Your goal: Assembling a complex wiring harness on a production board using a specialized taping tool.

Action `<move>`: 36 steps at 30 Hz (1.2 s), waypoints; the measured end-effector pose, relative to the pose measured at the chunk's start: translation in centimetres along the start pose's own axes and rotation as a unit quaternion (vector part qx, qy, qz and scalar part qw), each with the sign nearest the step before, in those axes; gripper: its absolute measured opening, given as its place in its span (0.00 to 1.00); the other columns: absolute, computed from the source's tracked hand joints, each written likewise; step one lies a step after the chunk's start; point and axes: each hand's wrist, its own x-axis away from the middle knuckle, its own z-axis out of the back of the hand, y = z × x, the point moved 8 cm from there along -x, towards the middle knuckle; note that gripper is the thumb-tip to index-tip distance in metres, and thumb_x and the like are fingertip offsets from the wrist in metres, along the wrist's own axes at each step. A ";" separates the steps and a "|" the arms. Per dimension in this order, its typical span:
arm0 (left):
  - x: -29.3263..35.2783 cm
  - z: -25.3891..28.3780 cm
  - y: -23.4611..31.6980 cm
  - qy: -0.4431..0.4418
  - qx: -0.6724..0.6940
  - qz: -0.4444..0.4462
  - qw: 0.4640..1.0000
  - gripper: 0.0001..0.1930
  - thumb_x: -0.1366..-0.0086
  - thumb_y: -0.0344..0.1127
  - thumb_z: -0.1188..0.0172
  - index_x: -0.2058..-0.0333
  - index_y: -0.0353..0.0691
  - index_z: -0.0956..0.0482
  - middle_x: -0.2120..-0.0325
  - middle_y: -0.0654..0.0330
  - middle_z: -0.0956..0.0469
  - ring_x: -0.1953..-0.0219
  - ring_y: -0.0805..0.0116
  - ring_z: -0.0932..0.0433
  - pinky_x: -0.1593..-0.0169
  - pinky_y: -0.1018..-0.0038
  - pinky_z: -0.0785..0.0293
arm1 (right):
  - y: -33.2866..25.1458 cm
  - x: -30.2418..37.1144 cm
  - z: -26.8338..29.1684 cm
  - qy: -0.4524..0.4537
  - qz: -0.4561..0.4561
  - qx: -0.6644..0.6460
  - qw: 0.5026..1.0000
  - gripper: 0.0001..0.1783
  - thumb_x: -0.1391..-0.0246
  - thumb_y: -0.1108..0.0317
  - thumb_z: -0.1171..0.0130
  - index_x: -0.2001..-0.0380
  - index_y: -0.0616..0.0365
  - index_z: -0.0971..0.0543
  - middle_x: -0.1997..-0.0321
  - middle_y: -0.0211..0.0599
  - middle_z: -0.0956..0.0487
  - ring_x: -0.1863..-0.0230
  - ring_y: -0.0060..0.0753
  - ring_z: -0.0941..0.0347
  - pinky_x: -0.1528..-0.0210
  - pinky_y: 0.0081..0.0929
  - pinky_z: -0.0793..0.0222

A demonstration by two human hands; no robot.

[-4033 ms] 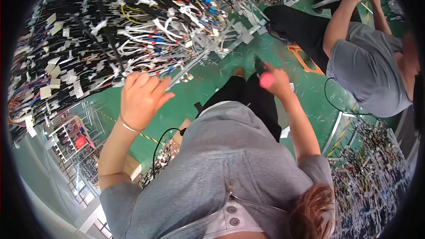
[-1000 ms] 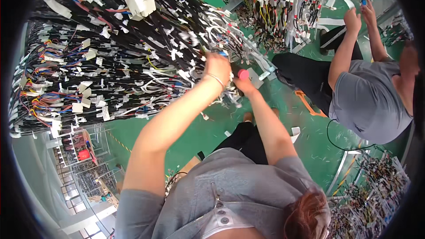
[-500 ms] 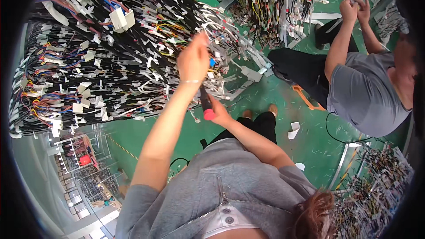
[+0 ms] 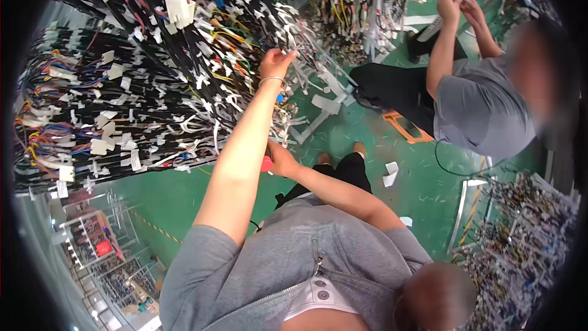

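Wires (image 4: 205, 64) | beside left fingers (image 4: 286, 57) | red-ended tool (image 4: 267, 164) | in right fingers (image 4: 274, 148)

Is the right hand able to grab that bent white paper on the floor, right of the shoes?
Probably not without bending: the paper lies on the floor, well below the right hand, which also holds a red-ended tool. Nothing seems to cover the paper, though.

Wire bundles (image 4: 153, 98) left and ahead, co-worker (image 4: 484, 110) right, floor (image 4: 343, 129) between; paper scrap (image 4: 390, 175) on floor; more wires (image 4: 520, 239) lower right
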 end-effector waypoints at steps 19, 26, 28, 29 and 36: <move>17.3 -1.5 9.1 -0.181 -0.045 -0.178 0.966 0.09 0.42 0.37 0.30 0.65 0.40 0.14 0.64 0.61 0.17 0.65 0.76 0.20 0.59 0.78 0.26 | 0.1 1.8 0.2 0.120 0.101 0.038 0.987 0.29 0.55 0.56 0.33 0.53 0.63 0.27 0.60 0.54 0.21 0.57 0.55 0.24 0.54 0.44 0.29; 18.4 -1.7 10.7 -0.272 -0.159 -0.123 0.941 0.11 0.39 0.40 0.33 0.62 0.40 0.13 0.78 0.68 0.18 0.75 0.86 0.27 0.69 0.84 0.30 | 2.1 6.2 2.6 0.143 0.045 0.043 0.988 0.36 0.53 0.61 0.37 0.41 0.63 0.32 0.46 0.58 0.24 0.45 0.52 0.25 0.45 0.39 0.31; 17.5 -1.4 11.1 -0.339 -0.224 -0.117 0.906 0.10 0.37 0.38 0.34 0.62 0.38 0.14 0.76 0.68 0.17 0.73 0.86 0.26 0.67 0.84 0.30 | 0.9 11.0 5.3 0.119 0.015 0.054 0.991 0.38 0.52 0.62 0.36 0.38 0.62 0.34 0.47 0.51 0.22 0.46 0.46 0.24 0.45 0.35 0.30; 16.3 -1.1 8.9 -0.357 -0.162 -0.137 0.910 0.10 0.34 0.36 0.37 0.61 0.35 0.15 0.71 0.67 0.17 0.69 0.86 0.26 0.66 0.84 0.30 | 0.0 13.4 6.1 0.121 0.043 0.028 0.991 0.35 0.50 0.66 0.35 0.39 0.61 0.33 0.49 0.45 0.20 0.49 0.37 0.23 0.46 0.31 0.30; 17.8 -0.7 9.3 -0.423 -0.002 -0.003 0.906 0.12 0.29 0.39 0.44 0.56 0.40 0.16 0.60 0.66 0.17 0.59 0.79 0.21 0.59 0.79 0.22 | -6.9 21.9 11.4 0.292 0.013 -0.389 0.874 0.26 0.44 0.66 0.47 0.44 0.68 0.30 0.50 0.47 0.21 0.51 0.37 0.24 0.44 0.36 0.31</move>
